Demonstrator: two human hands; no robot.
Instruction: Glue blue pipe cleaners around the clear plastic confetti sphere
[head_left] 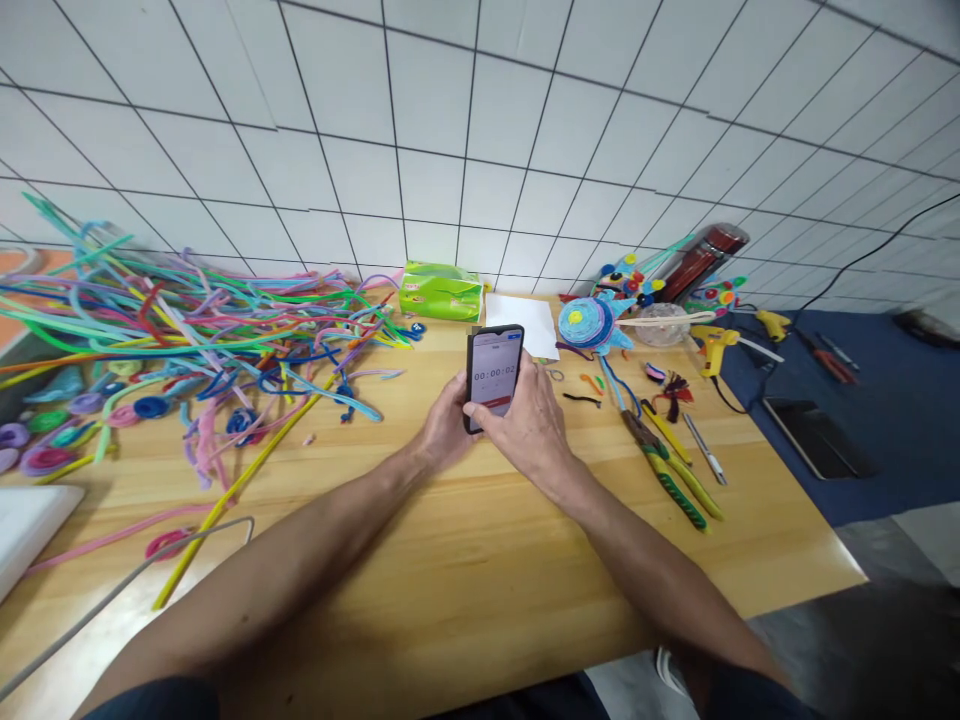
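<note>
Upright between both hands is a dark-cased smartphone (pixel 495 372), its lit screen showing a timer that reads 00:00:02. My left hand (pixel 444 425) wraps the phone's lower left side. My right hand (pixel 531 418) grips the right edge, its thumb lying across the lower part of the screen; the fingers behind the phone are hidden. Behind the phone lies a sheet of white paper (pixel 517 318), with a green tissue pack (pixel 441 292) to its left. A blue coiled pipe-cleaner figure (pixel 589 322) with a yellow centre stands to the right.
Many coloured pipe cleaners (pixel 217 300) pile up on the left, with a yellow stick (pixel 247 475) and a grey cable (pixel 127 580) nearer. Green-handled pliers (pixel 671 475), a pen-like tool (pixel 705 450) and a yellow glue gun (pixel 716 348) lie right. A red flask (pixel 705 262) leans by the tiled wall.
</note>
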